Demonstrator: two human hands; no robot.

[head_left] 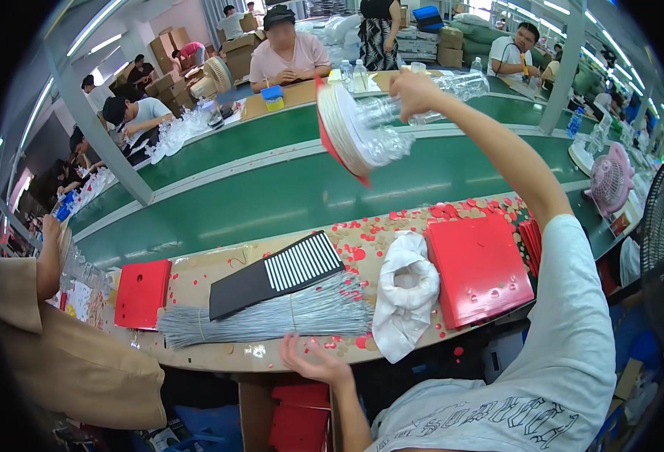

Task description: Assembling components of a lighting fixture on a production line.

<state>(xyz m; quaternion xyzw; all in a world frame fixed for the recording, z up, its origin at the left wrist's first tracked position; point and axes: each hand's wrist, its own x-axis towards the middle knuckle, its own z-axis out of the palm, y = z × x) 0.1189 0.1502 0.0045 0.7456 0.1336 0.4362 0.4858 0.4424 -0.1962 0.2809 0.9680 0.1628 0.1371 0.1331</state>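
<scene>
My right hand (416, 96) is raised over the green conveyor, its fingers closed round a clear plastic fixture (386, 145). On the fixture's left end sits a thick round white disc (344, 134) with a red card (327, 143) behind it. Low at the table's front edge, my left hand (315, 363) has its fingers apart and holds nothing. Just beyond it lies a tied bundle of thin grey wires (268, 325). A black sheet with white strips (279, 273) rests on those wires. Right of the bundle is a crumpled white cloth (409, 294).
Stacks of red cards (479, 270) flank the cloth and the wires (142, 292). Red and brown round scraps litter the table. An open cardboard box (255, 418) stands below the front edge. A co-worker's arm (49, 252) is at left; a black fan (659, 226) stands right.
</scene>
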